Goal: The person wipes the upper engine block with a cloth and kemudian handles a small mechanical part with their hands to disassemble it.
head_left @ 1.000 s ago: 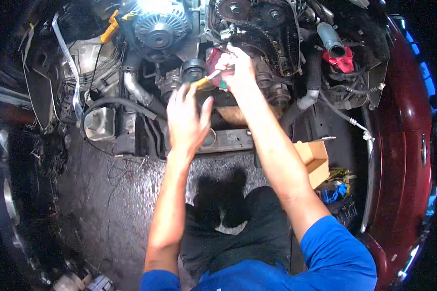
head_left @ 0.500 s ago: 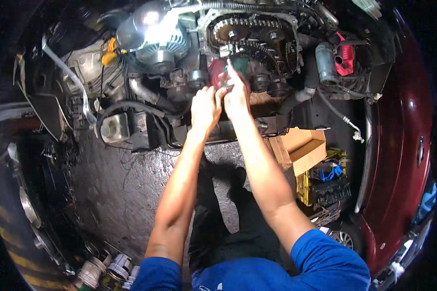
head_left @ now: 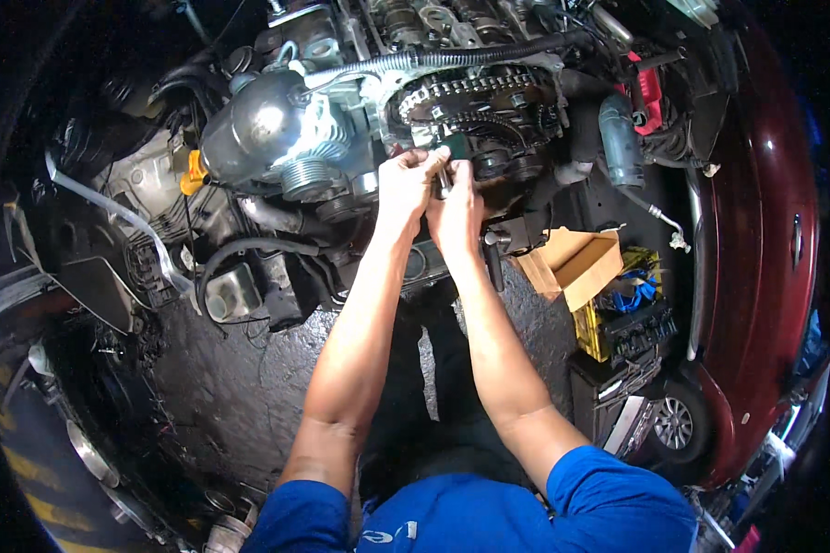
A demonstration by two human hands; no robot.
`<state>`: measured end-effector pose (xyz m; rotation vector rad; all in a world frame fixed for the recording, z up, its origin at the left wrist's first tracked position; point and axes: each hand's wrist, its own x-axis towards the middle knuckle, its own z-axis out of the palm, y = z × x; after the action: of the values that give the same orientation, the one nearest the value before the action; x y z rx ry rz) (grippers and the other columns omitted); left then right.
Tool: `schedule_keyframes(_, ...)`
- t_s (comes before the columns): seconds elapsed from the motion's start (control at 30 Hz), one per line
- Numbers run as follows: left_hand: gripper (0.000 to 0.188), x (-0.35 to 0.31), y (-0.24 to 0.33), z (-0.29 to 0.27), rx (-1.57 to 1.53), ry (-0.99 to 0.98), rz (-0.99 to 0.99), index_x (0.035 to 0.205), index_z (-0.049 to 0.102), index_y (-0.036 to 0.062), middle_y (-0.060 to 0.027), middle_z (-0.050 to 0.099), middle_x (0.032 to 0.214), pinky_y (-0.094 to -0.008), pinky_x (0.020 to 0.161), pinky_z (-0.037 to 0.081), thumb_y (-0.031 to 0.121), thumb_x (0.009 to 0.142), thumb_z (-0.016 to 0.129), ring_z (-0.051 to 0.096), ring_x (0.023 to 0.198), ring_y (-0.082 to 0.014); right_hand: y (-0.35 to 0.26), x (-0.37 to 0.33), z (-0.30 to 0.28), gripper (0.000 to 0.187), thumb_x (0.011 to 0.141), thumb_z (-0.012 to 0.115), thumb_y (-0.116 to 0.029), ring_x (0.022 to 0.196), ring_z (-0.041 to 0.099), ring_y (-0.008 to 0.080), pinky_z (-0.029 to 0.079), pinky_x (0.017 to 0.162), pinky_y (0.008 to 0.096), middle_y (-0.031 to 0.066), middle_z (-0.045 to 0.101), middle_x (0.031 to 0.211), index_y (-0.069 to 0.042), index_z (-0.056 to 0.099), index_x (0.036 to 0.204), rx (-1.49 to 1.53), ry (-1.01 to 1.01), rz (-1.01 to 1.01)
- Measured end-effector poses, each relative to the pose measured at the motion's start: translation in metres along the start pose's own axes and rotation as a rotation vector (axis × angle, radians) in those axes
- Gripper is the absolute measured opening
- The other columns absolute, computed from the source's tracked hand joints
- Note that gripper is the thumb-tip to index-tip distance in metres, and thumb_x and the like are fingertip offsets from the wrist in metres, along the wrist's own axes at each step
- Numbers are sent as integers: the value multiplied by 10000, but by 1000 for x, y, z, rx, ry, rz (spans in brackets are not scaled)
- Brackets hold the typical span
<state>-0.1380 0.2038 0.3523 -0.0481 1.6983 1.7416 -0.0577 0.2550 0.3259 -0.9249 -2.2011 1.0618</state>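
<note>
Both my hands meet in front of the open timing case of an engine. A short shiny metal cylinder [head_left: 444, 182], its exact kind unclear, stands upright between them. My right hand [head_left: 456, 214] is closed around its lower part. My left hand [head_left: 402, 192] is pinched shut at its upper end; what those fingertips grip is hidden. Just beyond the fingertips, the timing chain [head_left: 475, 86] runs round toothed sprockets. Dark green material [head_left: 456, 145] shows behind my fingers. Left of my hands is a ribbed pulley [head_left: 306, 179] on a rounded metal unit.
A corrugated hose [head_left: 433, 61] crosses above the chain. To the right lie an open cardboard box [head_left: 592, 267] and a yellow crate [head_left: 588, 334] with blue material inside. A dark red car [head_left: 756, 249] stands at the far right. Wet dark floor [head_left: 221, 387] lies below.
My view has shifted, bringing more of the engine's top into sight. My hands have come together, with the left fingertips now level with the right's. The metal cylinder now shows clearly between them.
</note>
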Motion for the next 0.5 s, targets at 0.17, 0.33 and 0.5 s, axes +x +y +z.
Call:
schedule_keyframes(0.17, 243, 9, 6, -1, -201, -76, -176, 936, 700, -59, -116, 756, 855, -225, 324, 307, 180, 959, 743, 478, 402, -65, 7, 3, 10, 43, 949, 608, -78, 634, 537, 108, 426, 548, 245, -23, 558, 746, -47, 610, 978, 1448, -175, 996)
schedule_keyframes(0.33, 167, 11, -2, -1, -202, -95, -123, 965, 709, -10, -124, 767, 914, -285, 643, 502, 157, 977, 709, 631, 687, -129, 1, -1, 1, 350, 857, 697, -94, 970, 735, 355, 567, 797, 437, 211, 736, 1048, -9, 596, 1181, 107, -77, 207)
schedule_keyframes(0.5, 142, 16, 2, -4, -339, -183, -216, 1023, 709, -14, -121, 775, 947, -288, 729, 545, 120, 990, 674, 669, 747, -141, 8, 11, -2, 298, 884, 675, -73, 832, 685, 273, 534, 766, 396, 134, 716, 960, 2, 603, 1163, 708, -241, 656)
